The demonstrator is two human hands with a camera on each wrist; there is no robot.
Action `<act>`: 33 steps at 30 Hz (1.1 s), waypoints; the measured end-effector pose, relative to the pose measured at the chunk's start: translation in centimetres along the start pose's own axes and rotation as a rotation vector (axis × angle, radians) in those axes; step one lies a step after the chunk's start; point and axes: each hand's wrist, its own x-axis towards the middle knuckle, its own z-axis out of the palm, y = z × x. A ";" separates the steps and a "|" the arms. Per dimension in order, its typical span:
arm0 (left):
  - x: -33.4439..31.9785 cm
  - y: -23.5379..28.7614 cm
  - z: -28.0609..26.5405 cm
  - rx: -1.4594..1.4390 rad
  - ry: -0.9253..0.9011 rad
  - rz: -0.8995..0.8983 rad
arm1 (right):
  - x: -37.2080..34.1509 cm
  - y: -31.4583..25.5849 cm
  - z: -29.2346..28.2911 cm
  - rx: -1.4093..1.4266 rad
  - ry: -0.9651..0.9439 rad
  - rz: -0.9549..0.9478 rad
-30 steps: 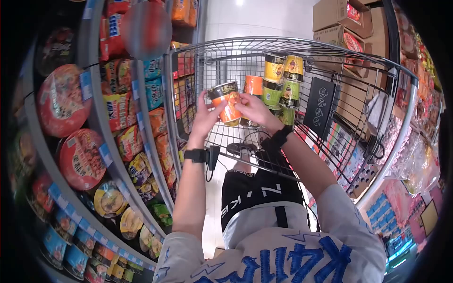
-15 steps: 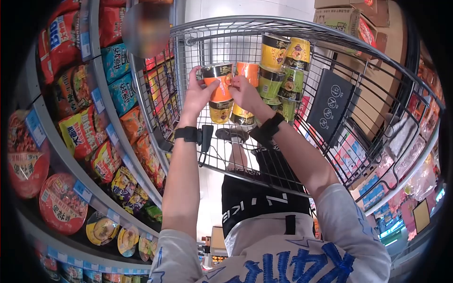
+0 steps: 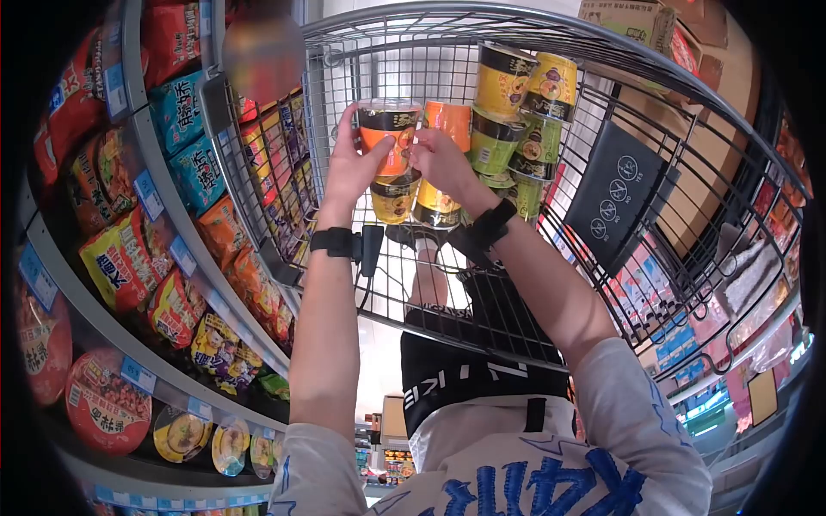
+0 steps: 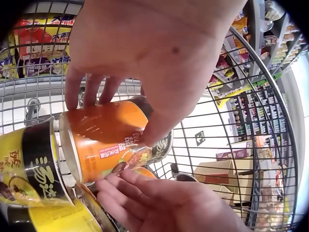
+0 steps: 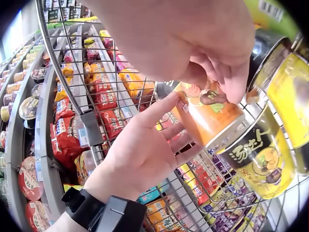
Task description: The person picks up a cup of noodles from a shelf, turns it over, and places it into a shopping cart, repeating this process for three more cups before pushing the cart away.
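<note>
An orange instant noodle cup (image 3: 379,140) with a black band stands upright over a yellow noodle cup (image 3: 396,202) inside the wire shopping cart (image 3: 344,77). My left hand (image 3: 348,176) grips it from the left, thumb across its front. On the other side, my right hand (image 3: 447,168) has its thumb and curled fingertips against the cup's side, as the right wrist view shows on the orange wall (image 5: 219,121). Just right of the held cup is another orange noodle cup (image 3: 456,120), above a second yellow one (image 3: 439,206).
Yellow (image 3: 503,82) and green noodle cups (image 3: 492,146) are stacked in the cart farther right. A dark sign (image 3: 615,198) hangs on the cart's right side. Shelves of bagged noodles (image 3: 120,258) run along the left; cardboard boxes (image 3: 680,129) stand beyond the right side.
The held orange cup was tilted between both hands; it has moved left and now stands upright over the yellow cup. The head view has shifted, so the shelves appear lower and farther left.
</note>
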 end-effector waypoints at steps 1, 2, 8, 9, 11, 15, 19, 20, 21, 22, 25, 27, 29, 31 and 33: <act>0.1 -0.1 0.1 0.042 0.005 0.023 | 0.1 0.2 0.0 0.029 0.042 0.021; 0.3 -0.3 0.2 0.042 0.003 0.022 | 0.1 0.3 0.1 0.058 0.084 0.042; 0.3 -1.3 0.5 0.074 0.008 0.000 | 0.6 0.9 -0.4 -0.072 0.150 0.026; 0.2 -1.3 0.6 0.063 0.006 0.010 | 0.3 0.3 -0.5 -0.071 0.149 0.027; 0.1 -1.1 0.7 0.057 0.009 0.021 | 0.0 -1.0 -0.5 -0.077 0.109 0.067; 0.1 -1.2 1.1 -0.008 0.007 0.003 | -0.6 -1.8 -0.9 -0.107 0.054 0.106; 0.8 -2.4 1.6 0.141 0.044 0.022 | -0.4 0.0 -0.9 -0.097 0.052 0.028; 1.0 -2.7 1.7 0.192 0.069 0.011 | -0.5 0.4 -0.8 -0.071 0.089 0.002; 1.0 -2.7 1.7 0.242 0.096 0.000 | -0.5 0.6 -0.9 -0.072 0.089 0.001; 1.0 -2.7 1.6 0.241 0.097 0.003 | -0.5 0.7 -1.0 -0.084 0.076 -0.003; 0.4 -2.7 1.3 0.321 0.108 0.052 | -2.7 -2.7 -1.4 -0.234 0.043 0.021; -0.2 -2.8 1.0 0.363 0.217 -0.007 | -4.5 -4.5 -1.5 -0.375 0.023 0.043; -3.2 0.7 0.1 0.115 0.191 -0.027 | -5.6 -4.9 -1.5 -0.636 0.013 -0.209; -7.1 2.9 -0.6 -0.132 0.163 -0.041 | -7.4 -5.9 -1.4 -0.647 -0.028 -0.248; -10.7 4.4 -1.6 -0.247 0.087 -0.038 | -9.4 -7.5 -1.1 -0.662 -0.069 -0.293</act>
